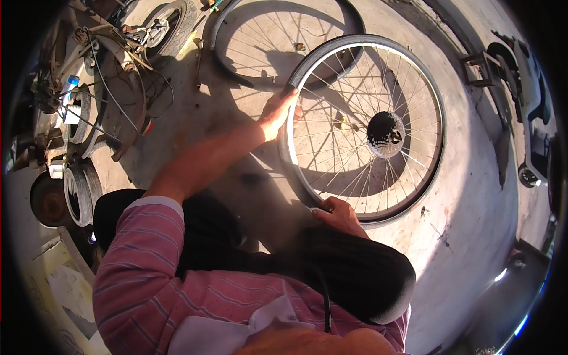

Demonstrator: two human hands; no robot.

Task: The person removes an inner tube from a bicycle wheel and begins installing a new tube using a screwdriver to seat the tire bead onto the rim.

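Note:
A bicycle wheel with tyre, spokes and a rear sprocket cluster (386,135) is tilted up before me. My left hand (279,113) is closed round the tyre on its left side, the fingers partly hidden behind the rim. Low on the same wheel, just beyond my knee, my right hand (342,215) grips the tyre with its thumb by the rim. Farther off, a second spoked wheel (231,76) lies on the concrete floor, partly covered by the held one.
Bicycle frame parts (121,65) crowd the left side, with a loose tyre (184,22) at the far left. Thick small tyres (80,192) stand nearer. A small dark stool (484,68) and a parked scooter (541,136) are at the right.

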